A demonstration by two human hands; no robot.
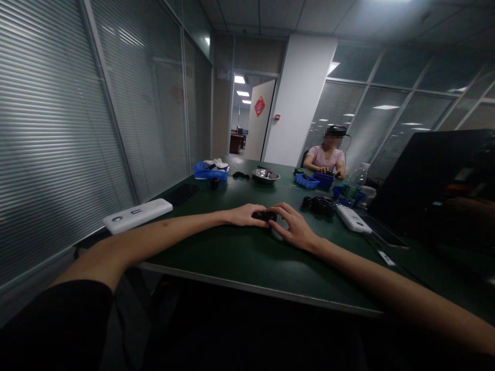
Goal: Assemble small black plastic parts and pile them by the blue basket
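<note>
Both of my hands meet over the green table (232, 257), around a small black part (262, 216) whose exact kind I cannot make out. My left hand (244, 215) grips its left end, with fingers closed about it. From the other side my right hand (293, 225) holds the right end between thumb and fingers. A cluster of similar black parts (323, 205) lies to the right of my right hand. One more black round piece (214, 183) stands farther back on the left.
A white device (137, 215) lies left, a second white device (352, 219) right. Behind are a blue basket (211, 172), a metal bowl (265, 176), blue trays (307, 180) and a plastic bottle (353, 185). A person (327, 154) sits across; a dark screen (436, 190) stands right.
</note>
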